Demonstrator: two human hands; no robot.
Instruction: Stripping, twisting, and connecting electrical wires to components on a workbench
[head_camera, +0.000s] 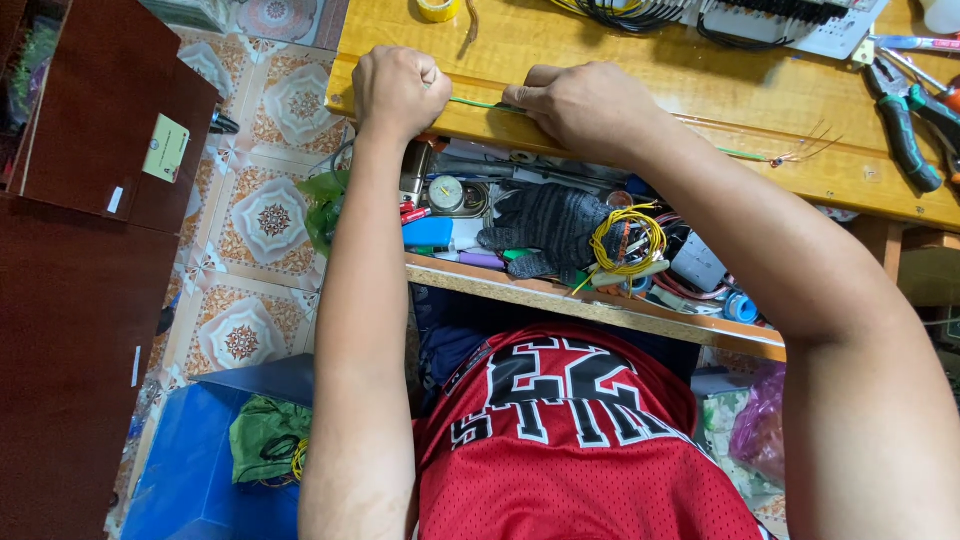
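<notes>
My left hand (398, 92) is a closed fist at the front edge of the wooden table (640, 70), gripping one end of a thin green wire (478, 103). My right hand (582, 105) lies knuckles up just to the right of it, pinching the same wire. The wire runs on to the right along the table edge and ends in bare, splayed copper strands (805, 150). Both forearms reach up from the bottom of the view, over a red jersey (580, 440).
An open drawer (560, 290) under the table holds a dark glove (555, 225), a yellow wire coil (627, 240), tape rolls and small tools. Green-handled pliers (905, 130) lie at the table's right. A dark red cabinet (80, 250) stands left, a blue bin (200, 470) below.
</notes>
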